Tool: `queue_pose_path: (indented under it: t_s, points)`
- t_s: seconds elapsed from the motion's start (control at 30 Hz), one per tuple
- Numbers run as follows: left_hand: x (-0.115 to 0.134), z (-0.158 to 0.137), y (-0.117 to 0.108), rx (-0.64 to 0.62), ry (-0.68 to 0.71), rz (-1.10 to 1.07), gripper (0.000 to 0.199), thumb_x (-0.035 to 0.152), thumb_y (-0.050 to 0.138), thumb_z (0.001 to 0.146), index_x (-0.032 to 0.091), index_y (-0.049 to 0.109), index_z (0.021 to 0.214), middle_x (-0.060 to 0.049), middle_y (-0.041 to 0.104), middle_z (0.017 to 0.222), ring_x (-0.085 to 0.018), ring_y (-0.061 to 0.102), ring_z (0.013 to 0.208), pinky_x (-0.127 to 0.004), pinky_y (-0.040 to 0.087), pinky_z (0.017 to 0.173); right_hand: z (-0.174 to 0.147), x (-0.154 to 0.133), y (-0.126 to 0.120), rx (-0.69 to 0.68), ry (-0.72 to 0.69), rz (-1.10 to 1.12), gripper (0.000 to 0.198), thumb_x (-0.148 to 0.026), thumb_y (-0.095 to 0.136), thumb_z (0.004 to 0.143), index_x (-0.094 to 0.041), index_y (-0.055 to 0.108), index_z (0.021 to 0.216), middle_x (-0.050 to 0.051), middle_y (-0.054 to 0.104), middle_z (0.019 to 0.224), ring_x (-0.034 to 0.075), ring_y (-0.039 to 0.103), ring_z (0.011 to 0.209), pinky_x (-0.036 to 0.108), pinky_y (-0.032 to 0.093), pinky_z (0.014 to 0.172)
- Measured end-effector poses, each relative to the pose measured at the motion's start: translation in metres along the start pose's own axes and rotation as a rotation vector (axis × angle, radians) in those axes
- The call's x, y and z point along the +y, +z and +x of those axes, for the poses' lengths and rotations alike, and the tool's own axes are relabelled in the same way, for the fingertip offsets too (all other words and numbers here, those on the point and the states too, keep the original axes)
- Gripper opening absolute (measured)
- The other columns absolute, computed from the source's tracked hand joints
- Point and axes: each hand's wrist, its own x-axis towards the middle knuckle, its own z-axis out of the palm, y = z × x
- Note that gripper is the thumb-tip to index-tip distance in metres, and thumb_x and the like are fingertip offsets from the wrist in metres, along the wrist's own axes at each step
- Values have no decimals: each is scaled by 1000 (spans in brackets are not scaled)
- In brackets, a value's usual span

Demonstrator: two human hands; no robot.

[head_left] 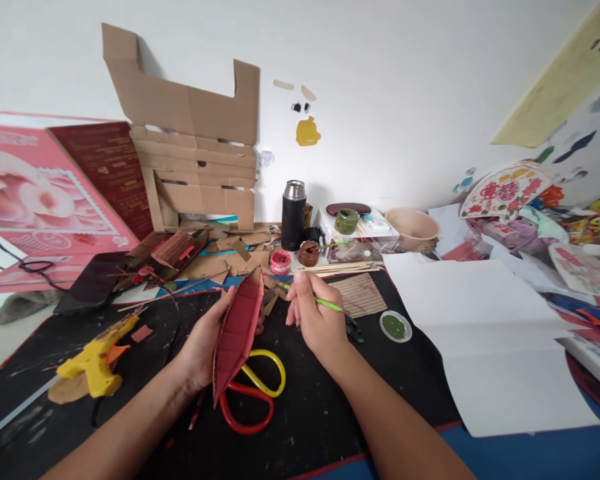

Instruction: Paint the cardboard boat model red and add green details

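Note:
My left hand (pixel 203 339) grips a boat-shaped cardboard piece (pixel 238 328), its inner face painted red and its upper tip still brown. My right hand (pixel 319 313) pinches a green-handled paintbrush (pixel 329 305), whose tip points left, close to the upper edge of the cardboard piece. Whether the bristles touch it I cannot tell. Below lies a pair of scissors with one red and one yellow handle (pixel 281 377); the cardboard covers part of them. Behind my hands stand an open jar of red paint (pixel 281 262) and a jar of brown paint (pixel 309 253) with a brush resting in it.
At left lies a yellow glue gun (pixel 96 360). A lid with green paint (pixel 395 327) sits right of my right hand, near corrugated cardboard (pixel 360 295). A black thermos (pixel 293 217) stands at the back. White paper (pixel 495 340) covers the right side.

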Motion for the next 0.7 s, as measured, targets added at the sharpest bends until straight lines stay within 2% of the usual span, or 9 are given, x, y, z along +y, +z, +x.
queue_pose_path:
  t_s: [0.1,0.33,0.43,0.6,0.7]
  points:
    - [1,-1,0,-10,8,-4,44,40,51,114,14,77,136,-13,88,93,-24,85,70,-28,70,71,0,1,1,22,19,26,61,-74,51,109,-23,59,76,-6,49,50,12,57,39,22,39,40]
    - [-1,-3,2,0,-15,-4,41,39,52,113,10,80,124,-15,87,89,-23,82,63,-29,69,66,-1,1,-1,20,-5,-25,55,-68,51,112,-22,65,86,-2,63,57,13,63,49,21,41,43]
    - [-2,-3,2,22,-12,18,42,39,52,113,10,80,126,-14,88,91,-22,82,64,-28,69,67,-1,2,-1,-7,1,-22,54,-67,51,112,-23,63,84,-4,59,56,12,62,45,20,42,43]
    - [-1,-2,0,-14,4,13,44,39,49,114,12,77,135,-14,88,95,-21,82,64,-28,69,68,-1,2,0,24,2,4,61,-75,50,109,-23,60,77,-7,48,48,11,54,36,21,38,38]
    - [-1,1,-4,-3,13,-13,44,40,52,113,12,78,133,-14,88,92,-23,83,66,-29,69,70,-1,2,0,22,-8,5,61,-74,51,109,-23,60,75,-7,48,47,11,54,36,22,39,39]
